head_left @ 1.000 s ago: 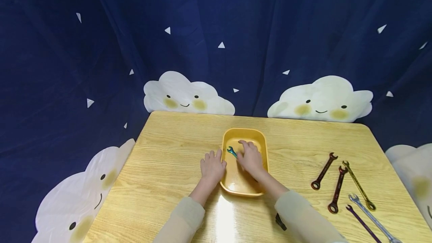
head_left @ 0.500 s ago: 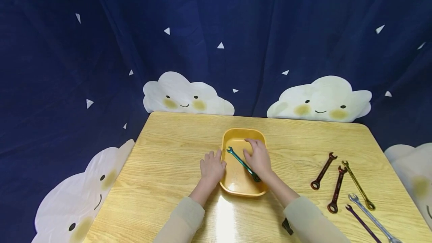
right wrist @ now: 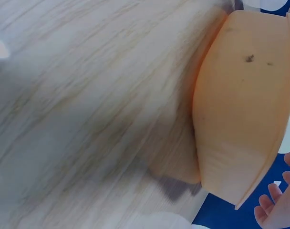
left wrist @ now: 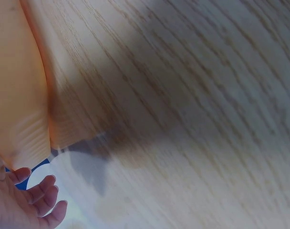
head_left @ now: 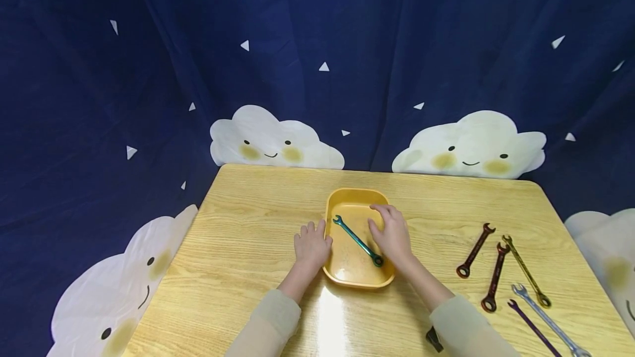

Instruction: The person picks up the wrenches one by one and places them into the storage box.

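Note:
A teal combination wrench lies diagonally inside a yellow-orange plastic tray, open end toward the far left. My left hand rests at the tray's left rim, thumb over the edge and the other fingers spread. Over the right rim, my right hand is held with thumb and fingers apart, nothing between them. The left wrist view has the left fingers loosely bent beside the tray wall. In the right wrist view the right fingers are beyond the tray's rim.
On the right of the wooden table lie two dark red wrenches, a gold wrench, a silver wrench and a purple wrench. A dark blue curtain with clouds hangs behind the table.
My right hand has let go of the teal wrench and moved right to the tray's right rim. The wrench now lies uncovered in the tray. My left hand has stayed in place.

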`<action>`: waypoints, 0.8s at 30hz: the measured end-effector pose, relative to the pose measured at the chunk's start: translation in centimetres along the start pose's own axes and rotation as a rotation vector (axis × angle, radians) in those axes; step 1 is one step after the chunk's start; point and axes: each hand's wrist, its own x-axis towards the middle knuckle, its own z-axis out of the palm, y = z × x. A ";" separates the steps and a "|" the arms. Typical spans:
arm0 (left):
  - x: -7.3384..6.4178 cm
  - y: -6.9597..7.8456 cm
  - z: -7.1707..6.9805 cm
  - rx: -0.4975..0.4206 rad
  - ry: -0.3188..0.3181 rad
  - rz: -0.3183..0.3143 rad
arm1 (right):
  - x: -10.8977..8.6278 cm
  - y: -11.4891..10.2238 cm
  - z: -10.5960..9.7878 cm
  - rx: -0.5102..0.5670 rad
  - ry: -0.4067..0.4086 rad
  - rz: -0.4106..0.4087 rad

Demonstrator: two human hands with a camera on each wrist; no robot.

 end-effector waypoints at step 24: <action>0.0 0.1 0.0 -0.006 -0.007 -0.006 | -1.4 3.0 -2.1 0.054 0.157 -0.004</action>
